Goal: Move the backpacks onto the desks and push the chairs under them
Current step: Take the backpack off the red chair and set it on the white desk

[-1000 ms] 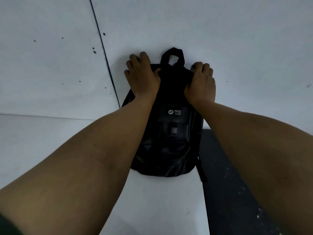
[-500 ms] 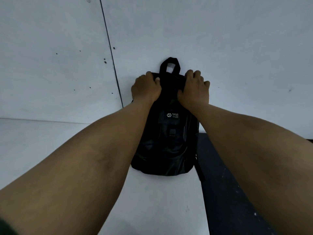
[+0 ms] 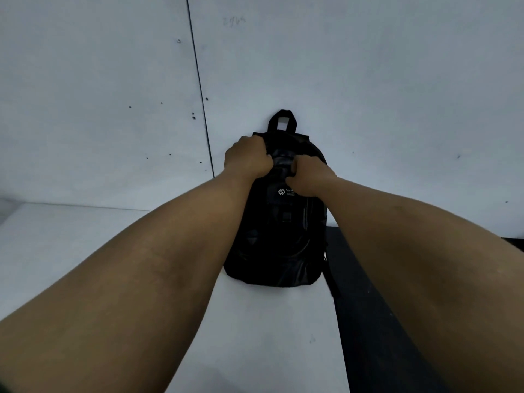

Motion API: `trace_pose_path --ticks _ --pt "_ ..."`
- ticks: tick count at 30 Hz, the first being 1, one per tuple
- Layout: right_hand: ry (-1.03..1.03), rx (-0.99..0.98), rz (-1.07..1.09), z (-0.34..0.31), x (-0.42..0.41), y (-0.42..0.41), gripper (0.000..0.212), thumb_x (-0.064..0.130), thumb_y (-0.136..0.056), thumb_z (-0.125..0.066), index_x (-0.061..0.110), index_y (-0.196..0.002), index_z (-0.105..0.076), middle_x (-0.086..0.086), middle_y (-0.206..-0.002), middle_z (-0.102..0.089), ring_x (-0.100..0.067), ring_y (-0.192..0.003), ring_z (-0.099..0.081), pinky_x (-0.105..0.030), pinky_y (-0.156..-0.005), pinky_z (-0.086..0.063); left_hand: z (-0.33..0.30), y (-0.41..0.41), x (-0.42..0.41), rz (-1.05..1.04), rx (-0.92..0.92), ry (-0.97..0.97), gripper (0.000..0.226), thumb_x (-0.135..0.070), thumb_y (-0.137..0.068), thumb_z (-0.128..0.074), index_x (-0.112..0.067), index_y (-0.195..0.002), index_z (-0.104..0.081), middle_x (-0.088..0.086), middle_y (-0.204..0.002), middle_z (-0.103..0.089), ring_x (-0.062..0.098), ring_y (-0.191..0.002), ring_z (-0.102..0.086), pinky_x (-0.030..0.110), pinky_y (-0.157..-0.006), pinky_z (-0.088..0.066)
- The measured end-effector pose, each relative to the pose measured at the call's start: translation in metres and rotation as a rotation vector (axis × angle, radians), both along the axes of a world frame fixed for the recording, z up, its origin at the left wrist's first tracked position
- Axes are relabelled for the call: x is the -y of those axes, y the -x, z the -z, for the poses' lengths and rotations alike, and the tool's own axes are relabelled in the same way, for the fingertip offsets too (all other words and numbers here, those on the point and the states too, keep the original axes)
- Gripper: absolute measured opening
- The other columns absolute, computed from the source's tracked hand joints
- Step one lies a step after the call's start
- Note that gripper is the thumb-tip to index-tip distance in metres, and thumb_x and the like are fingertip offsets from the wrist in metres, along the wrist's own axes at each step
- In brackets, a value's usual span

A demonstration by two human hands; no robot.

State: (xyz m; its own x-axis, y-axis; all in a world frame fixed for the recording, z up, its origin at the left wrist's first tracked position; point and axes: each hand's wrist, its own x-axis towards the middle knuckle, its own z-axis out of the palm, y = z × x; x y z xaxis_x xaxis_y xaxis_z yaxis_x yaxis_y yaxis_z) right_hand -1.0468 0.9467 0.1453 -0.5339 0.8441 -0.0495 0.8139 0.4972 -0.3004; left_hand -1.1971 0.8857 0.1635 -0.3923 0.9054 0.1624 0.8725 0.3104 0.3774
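A black backpack (image 3: 279, 239) with a small white logo stands upright on the white desk (image 3: 255, 336), leaning against the white wall, its carry loop sticking up at the top. My left hand (image 3: 246, 158) is closed on the upper left of the backpack's front. My right hand (image 3: 309, 175) is closed on the fabric just right of it, near the logo. Both fists pinch the top of the front panel. No chair is in view.
The white wall (image 3: 368, 95) rises right behind the backpack, with a dark vertical seam (image 3: 201, 95) to its left. The desk's right edge borders a dark floor gap (image 3: 368, 321), where a backpack strap hangs over.
Both hands have slid down from the backpack's top edge onto its front and curled into fists gripping the fabric. The backpack stands in the same spot.
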Motion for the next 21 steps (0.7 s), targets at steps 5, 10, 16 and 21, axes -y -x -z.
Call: trace_pose_path --ticks 5,10,16,21 --pt "0.166 0.221 -0.123 0.016 0.021 0.007 0.035 0.037 -0.092 -0.057 0.016 -0.066 -0.046 -0.004 -0.072 -0.051 -0.021 -0.068 -0.051 -0.028 -0.059 -0.037 0.006 -0.013 0.026 0.178 0.150 0.237 0.026 -0.028 -0.092 -0.060 -0.008 -0.104 -0.071 0.010 -0.109 -0.068 0.025 -0.099 -0.063 0.039 -0.092 -0.054" --pt "0.240 0.267 -0.204 0.071 0.054 0.009 0.029 0.035 -0.092 -0.057 0.012 -0.109 -0.063 -0.009 -0.108 -0.064 -0.029 -0.099 -0.061 -0.037 -0.089 -0.051 0.050 -0.033 0.064 0.181 0.131 0.432 0.029 -0.023 -0.091 -0.058 -0.010 -0.114 -0.068 0.013 -0.118 -0.065 0.030 -0.105 -0.062 0.039 -0.095 -0.051" --pt "0.381 0.314 -0.287 0.165 0.135 -0.009 0.044 0.034 -0.094 -0.055 0.012 -0.132 -0.057 -0.012 -0.126 -0.061 -0.029 -0.110 -0.059 -0.033 -0.092 -0.047 0.141 -0.063 0.146 0.195 0.122 0.655 0.034 -0.017 -0.096 -0.053 -0.006 -0.128 -0.059 0.017 -0.128 -0.059 0.032 -0.115 -0.058 0.038 -0.098 -0.046" --pt "0.526 0.503 -0.352 0.243 0.226 -0.038 0.051 0.040 -0.092 -0.057 0.005 -0.129 -0.055 -0.017 -0.131 -0.057 -0.032 -0.113 -0.058 -0.033 -0.085 -0.046 0.214 -0.084 0.255 0.219 0.161 0.908 0.043 -0.036 -0.101 -0.045 -0.009 -0.133 -0.056 0.015 -0.138 -0.054 0.031 -0.125 -0.052 0.041 -0.102 -0.044"
